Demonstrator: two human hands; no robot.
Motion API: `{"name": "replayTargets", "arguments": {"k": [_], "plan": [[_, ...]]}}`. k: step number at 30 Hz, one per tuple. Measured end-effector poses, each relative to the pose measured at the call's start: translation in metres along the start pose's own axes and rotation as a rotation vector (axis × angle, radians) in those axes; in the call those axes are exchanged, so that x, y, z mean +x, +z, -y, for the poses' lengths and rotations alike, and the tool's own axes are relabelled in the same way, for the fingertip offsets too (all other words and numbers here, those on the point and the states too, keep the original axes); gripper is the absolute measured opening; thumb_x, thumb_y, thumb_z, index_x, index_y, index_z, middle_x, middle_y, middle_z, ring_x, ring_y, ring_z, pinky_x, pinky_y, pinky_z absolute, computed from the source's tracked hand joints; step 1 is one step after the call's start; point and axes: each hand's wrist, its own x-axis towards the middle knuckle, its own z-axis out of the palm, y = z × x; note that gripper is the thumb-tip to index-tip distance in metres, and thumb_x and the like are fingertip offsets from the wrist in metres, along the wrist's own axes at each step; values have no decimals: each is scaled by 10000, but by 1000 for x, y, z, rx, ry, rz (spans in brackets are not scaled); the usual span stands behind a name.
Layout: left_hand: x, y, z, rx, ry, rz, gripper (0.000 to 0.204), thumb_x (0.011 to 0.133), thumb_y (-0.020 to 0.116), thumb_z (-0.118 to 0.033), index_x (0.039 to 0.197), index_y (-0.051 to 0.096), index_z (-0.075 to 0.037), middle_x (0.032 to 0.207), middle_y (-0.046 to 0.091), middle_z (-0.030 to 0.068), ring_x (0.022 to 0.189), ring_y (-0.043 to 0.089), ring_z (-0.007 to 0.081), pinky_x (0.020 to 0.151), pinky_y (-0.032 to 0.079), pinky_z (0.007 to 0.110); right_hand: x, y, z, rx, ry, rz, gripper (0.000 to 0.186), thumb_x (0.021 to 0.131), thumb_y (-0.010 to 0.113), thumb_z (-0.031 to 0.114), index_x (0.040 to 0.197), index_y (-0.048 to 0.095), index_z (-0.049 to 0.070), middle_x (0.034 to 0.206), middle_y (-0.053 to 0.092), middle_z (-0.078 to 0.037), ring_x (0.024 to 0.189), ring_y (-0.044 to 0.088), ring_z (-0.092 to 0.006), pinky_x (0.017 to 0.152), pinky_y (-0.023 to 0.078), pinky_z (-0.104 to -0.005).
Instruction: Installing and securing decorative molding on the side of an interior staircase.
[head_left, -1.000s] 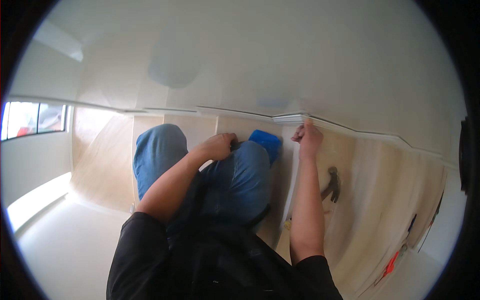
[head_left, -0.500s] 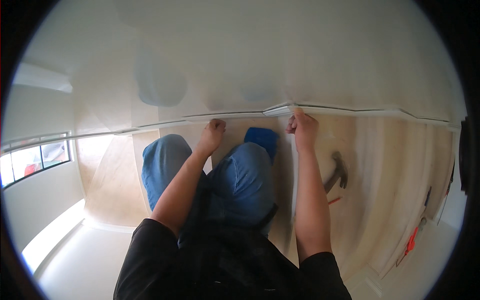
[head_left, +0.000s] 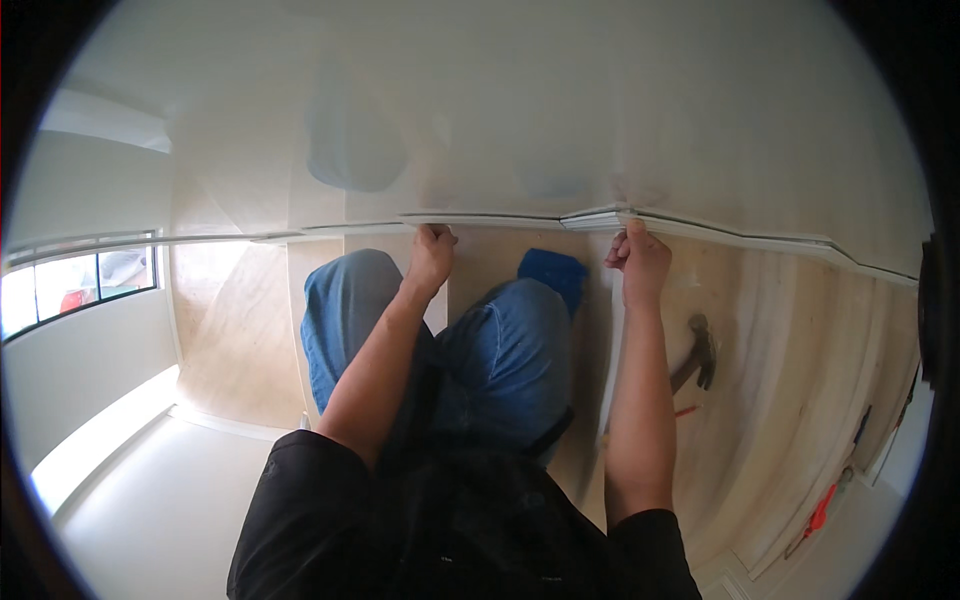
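Left hand (head_left: 430, 260) and right hand (head_left: 642, 266), well apart, fingers curled, at the white strip (head_left: 594, 221) edging the glossy panel (head_left: 500, 110); whether either grips it cannot be told. Black shirt (head_left: 480, 525): pale marks (head_left: 447, 559), illegibly small.

Upper frame: wall (head_left: 500, 110), trim strip (head_left: 592, 221) along its lower edge. Left: window (head_left: 82, 285). Right: hammer (head_left: 705, 352) beside forearm (head_left: 640, 420).

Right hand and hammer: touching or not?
Apart. The head view shows bare pale wood between the right hand, up at the white strips, and the hammer.
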Motion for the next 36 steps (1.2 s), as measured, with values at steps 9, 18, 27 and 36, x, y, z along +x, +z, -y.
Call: {"name": "replayTargets", "arguments": {"k": [9,18,27,36], "plan": [[3,-8,9,-101,-57,17,392,891,679,-158,1192,662,94,1138,727,255,1122,679,360,991,507,422,-2,4,6,17,22,2,521,1001,751,361,648,539,42,674,630,-73,544,607,-156,524,540,-307],[23,-25,18,78,-51,213,514,918,550,-154,1367,553,97,1266,661,185,1124,698,293,911,545,388,0,5,5,13,15,-5,540,1001,750,373,640,522,43,681,633,-78,539,607,-163,518,537,-315],[7,-14,2,-91,-160,175,451,929,557,-142,1297,585,116,1207,678,188,1114,700,279,892,541,376,-3,-2,3,-53,17,-1,538,1019,717,422,671,519,62,740,637,-86,586,612,-179,529,537,-330],[6,-9,-3,-116,-146,111,445,884,615,-140,1237,653,129,1197,719,273,1141,694,364,976,529,413,-3,0,4,-30,2,-31,520,990,762,406,669,568,46,671,618,-64,556,614,-160,516,536,-317]]}}
